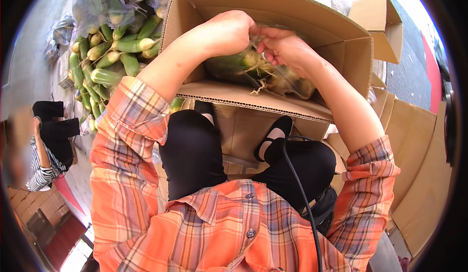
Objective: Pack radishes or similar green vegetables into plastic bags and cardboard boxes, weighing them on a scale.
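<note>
One left hand (pixel 233 32) and one right hand (pixel 291 52) are working over one large box (pixel 358 62) — at least one clear bag (pixel 297 84) is sitting inside. Two black shoes (pixel 280 126), one black cable (pixel 295 174) and one other person (pixel 51 126) are showing; over a dozen green radishes (pixel 130 63) are lying heaped.

Box (pixel 302 16) is matt brown corrugated cardboard with rough cut edges; bag (pixel 294 83) inside is thin glossy clear plastic. Piled radishes (pixel 106 77) look smooth and slightly shiny, shirt (pixel 214 238) is matt cloth, cable (pixel 298 184) smooth and rubbery.

The light is bright (glaring upper right), edges warped.
</note>
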Motion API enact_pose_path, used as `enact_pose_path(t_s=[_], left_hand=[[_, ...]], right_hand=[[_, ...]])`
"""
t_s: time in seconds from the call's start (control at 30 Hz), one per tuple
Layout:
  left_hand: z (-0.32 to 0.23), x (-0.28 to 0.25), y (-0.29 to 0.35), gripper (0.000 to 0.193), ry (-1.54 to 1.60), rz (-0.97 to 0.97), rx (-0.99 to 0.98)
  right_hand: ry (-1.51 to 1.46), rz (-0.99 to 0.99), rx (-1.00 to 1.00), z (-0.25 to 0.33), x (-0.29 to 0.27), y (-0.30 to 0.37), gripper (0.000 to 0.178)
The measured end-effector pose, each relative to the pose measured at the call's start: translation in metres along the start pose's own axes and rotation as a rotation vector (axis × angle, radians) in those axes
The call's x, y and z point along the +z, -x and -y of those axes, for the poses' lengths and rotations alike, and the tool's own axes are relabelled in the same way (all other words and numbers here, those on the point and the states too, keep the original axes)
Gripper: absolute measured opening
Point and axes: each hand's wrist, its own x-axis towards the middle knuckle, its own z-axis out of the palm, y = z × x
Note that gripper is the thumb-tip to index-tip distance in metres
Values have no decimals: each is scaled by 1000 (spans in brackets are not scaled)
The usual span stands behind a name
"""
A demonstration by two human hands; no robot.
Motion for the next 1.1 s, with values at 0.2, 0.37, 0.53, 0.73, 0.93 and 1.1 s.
enact_pose_path(t_s=[0.2, 0.37, 0.53, 0.73, 0.93, 1.1], left_hand=[[-8, -7, 0, 37, 169, 167, -129], [2, 0, -3, 31, -75, 97, -160], [-1, 9, -10, 26, -461, 167, -201], [2, 20, -9, 22, -610, 82, -106], [11, 21, -15, 24, -403, -134, 16], [4, 16, -18, 27, -594, 219, -197]], right_hand=[[128, -28, 19, 3, -4, 1, 14], [225, -19, -9, 4, -6, 0, 13], [1099, 25, -517, -10, -6, -3, 10], [888, -14, -110, 4, -2, 0, 12], [691, -123, -383, -19, 0, -9, 10], [1493, 88, -617, 10, 15, 19, 13]])
